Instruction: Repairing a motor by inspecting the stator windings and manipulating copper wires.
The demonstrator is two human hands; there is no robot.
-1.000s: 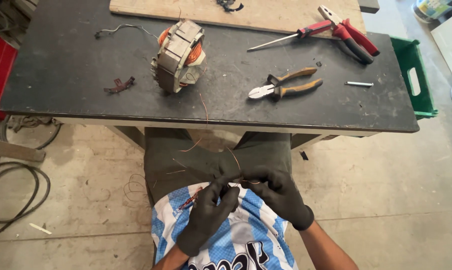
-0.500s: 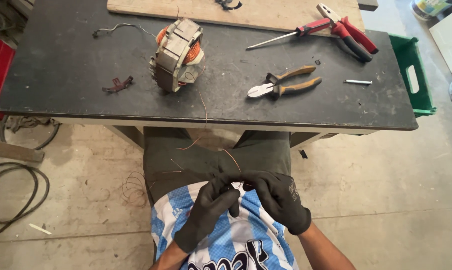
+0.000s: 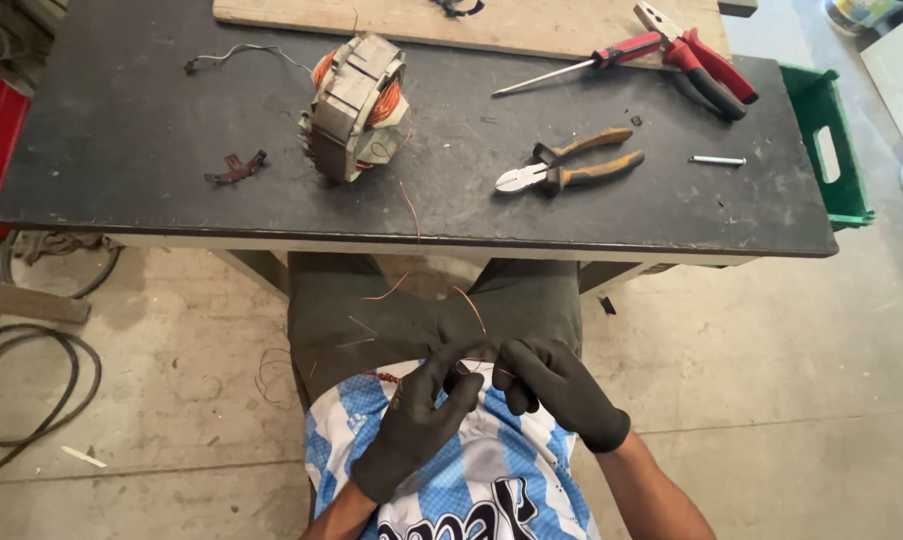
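Head view: looks down on 2 gloved hands held together over the lap, in front of a dark tabletop (image 3: 172, 150).
Left hand (image 3: 417, 425): black knit glove, fingers closed, pinching a thin copper wire (image 3: 469, 308).
Right hand (image 3: 557, 390): black glove, fingers curled shut on the same wire, touching the left hand.
Copper wire: hair-fine, orange, springy; it arcs up from the hands and a strand trails off the tabletop edge from the motor stator (image 3: 355, 105).
Motor stator: blocky grey laminated steel, orange windings inside, tilted on the tabletop.
Side cutters (image 3: 570, 168): steel jaws, orange and black handles, near the stator.
Risks: I judge the wire may snap or kink if pulled hard; a tug could drag the stator toward the edge; a sharp end may prick through the glove.
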